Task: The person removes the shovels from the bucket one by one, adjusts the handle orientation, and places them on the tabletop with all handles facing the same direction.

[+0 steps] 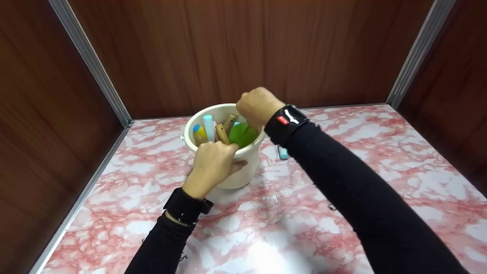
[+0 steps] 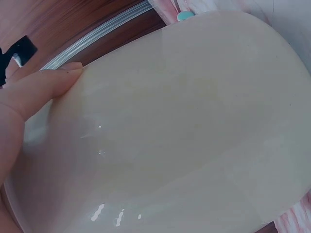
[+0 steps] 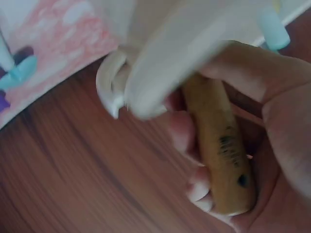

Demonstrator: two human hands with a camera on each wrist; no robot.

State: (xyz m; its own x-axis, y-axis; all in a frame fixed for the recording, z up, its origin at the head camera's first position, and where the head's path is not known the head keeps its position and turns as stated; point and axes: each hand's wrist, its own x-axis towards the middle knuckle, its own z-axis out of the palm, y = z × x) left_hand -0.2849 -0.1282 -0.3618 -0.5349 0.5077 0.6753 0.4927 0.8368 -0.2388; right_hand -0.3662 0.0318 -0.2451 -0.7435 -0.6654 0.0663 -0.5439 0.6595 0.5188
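Note:
A white bucket (image 1: 237,171) stands on the table, its smooth wall (image 2: 184,121) filling most of the left wrist view. My left hand (image 1: 213,161) grips the near rim, thumb against the outside. At the right side of the rim, my right hand (image 1: 258,106) curls round a wooden handle (image 3: 221,150) with dark print and a hole near its end. The far end of that handle is hidden behind the blurred rim (image 3: 160,63). Inside the bucket are wooden handles (image 1: 222,134), a light blue handle (image 1: 208,127), a yellow piece with a blue end (image 1: 199,131) and a green leaf-shaped piece (image 1: 241,134).
A light blue piece (image 1: 283,153) lies on the table right of the bucket. The right wrist view shows a light blue forked piece (image 3: 17,73) and a purple bit (image 3: 4,101). Dark wood-grain panels (image 1: 228,53) enclose the red-and-white marbled tabletop (image 1: 133,213).

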